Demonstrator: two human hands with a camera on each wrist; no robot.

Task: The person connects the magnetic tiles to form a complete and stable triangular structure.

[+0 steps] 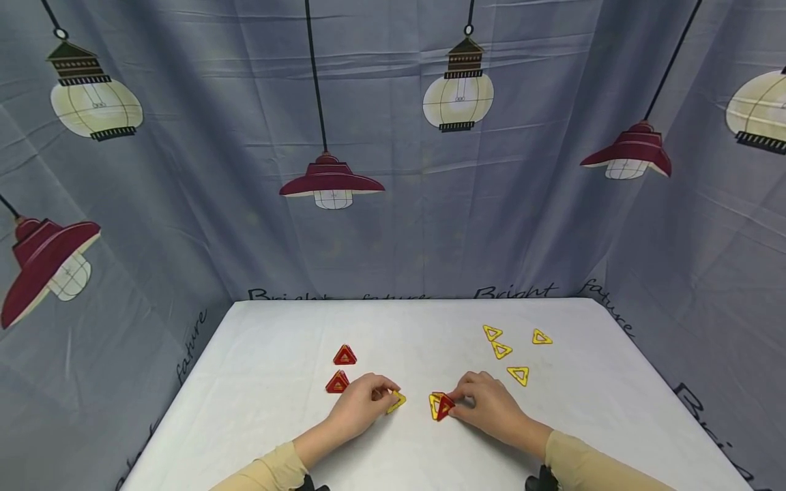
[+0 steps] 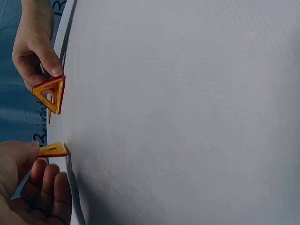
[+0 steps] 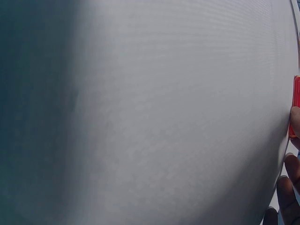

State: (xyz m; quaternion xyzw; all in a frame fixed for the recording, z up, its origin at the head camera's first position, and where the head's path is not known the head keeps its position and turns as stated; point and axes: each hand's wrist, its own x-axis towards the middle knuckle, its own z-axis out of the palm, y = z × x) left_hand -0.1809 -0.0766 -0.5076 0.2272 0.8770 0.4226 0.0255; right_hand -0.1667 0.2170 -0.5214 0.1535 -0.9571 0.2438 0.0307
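Note:
My left hand pinches a yellow triangular frame tile between thumb and fingers. In the left wrist view this yellow tile appears nearly edge-on, the other fingers curving loosely below it. Opposite, my right hand pinches a red triangular tile by its edge. A second yellow triangular tile lies against the red one, partly covered by it; whether the two are joined I cannot tell. Only fingertips and a strip of the red tile show in the right wrist view. A gap separates the tiles of the two hands.
Two red triangular pieces, one farther back and one nearer, lie beyond my left hand. Several yellow triangular tiles lie beyond the right hand on the white table. A grey-blue lamp-print curtain hangs behind.

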